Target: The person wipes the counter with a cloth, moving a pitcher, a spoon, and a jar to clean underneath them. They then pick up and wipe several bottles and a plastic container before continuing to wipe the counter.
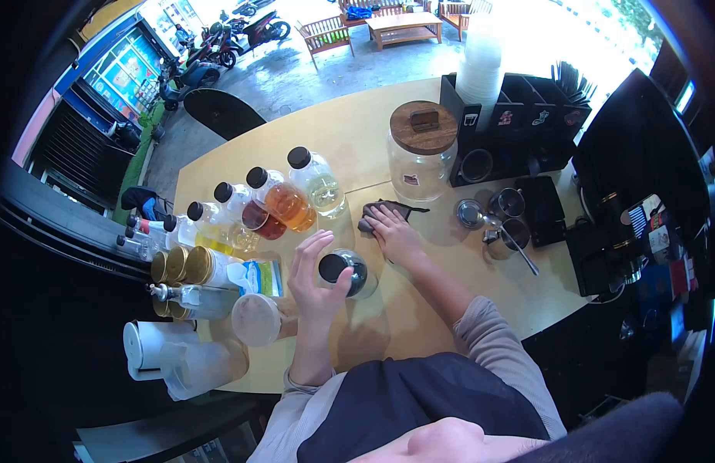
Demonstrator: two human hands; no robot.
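My right hand presses down on a dark grey cloth on the table, its fingers laid over the bunched fabric and one corner sticking out to the right. Close in front of me stands a bottle with a black lid and dark contents. My left hand is beside this bottle, fingers raised and apart, with the thumb crossing over the lid in this view. Just beyond, a bottle of orange liquid and a bottle of pale liquid stand upright.
Several more black-capped bottles line the left edge. Gold-lidded jars, a round tub and a white pitcher stand near left. A wooden-lidded glass jar, black organizer and metal cups occupy the right side.
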